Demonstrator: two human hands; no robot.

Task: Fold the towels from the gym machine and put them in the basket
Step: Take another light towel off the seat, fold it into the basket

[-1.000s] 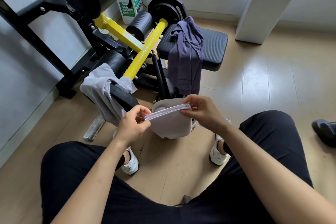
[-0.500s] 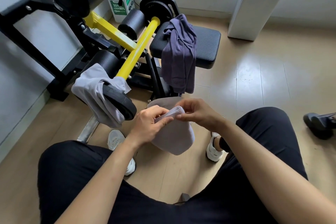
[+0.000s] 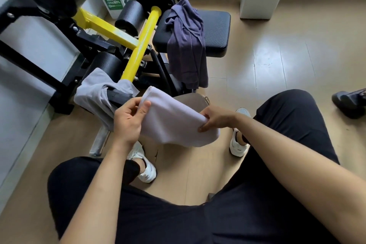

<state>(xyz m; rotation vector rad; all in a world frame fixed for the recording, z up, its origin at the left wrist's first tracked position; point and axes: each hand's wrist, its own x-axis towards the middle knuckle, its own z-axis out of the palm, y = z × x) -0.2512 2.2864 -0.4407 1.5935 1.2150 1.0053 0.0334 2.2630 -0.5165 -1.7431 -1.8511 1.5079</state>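
Head view: half a second back the towel (image 3: 172, 123) was a narrow folded strip with both hands bunched close at its top edge. Now it is drawn out into a broad, flat panel and the hands are set well apart. The basket (image 3: 193, 99), then seen plainly beneath, is now mostly covered, with only a curved beige rim showing behind the cloth.

The left hand (image 3: 128, 123) is clamped on the towel's left edge, thumb laid on top and fingers curled beneath. The right hand (image 3: 215, 118) is pinched on the right edge, fingers curled tight round a gathered fold.

The towel is held in the air between the knees, just above the basket and in front of the machine (image 3: 138, 51). It is pale white, smooth and soft, rounded at its far corner and sagging at its near one.

A grey towel (image 3: 93, 93) is draped in loose creases over a black arm of the machine. A purple towel (image 3: 188, 45) is hung in long limp folds off the seat (image 3: 215, 31), which is black, padded and finely ribbed. The machine's bars are glossy yellow, its rollers matte black and cylindrical. The floor (image 3: 277, 61) is pale planked wood, shiny where light is caught.
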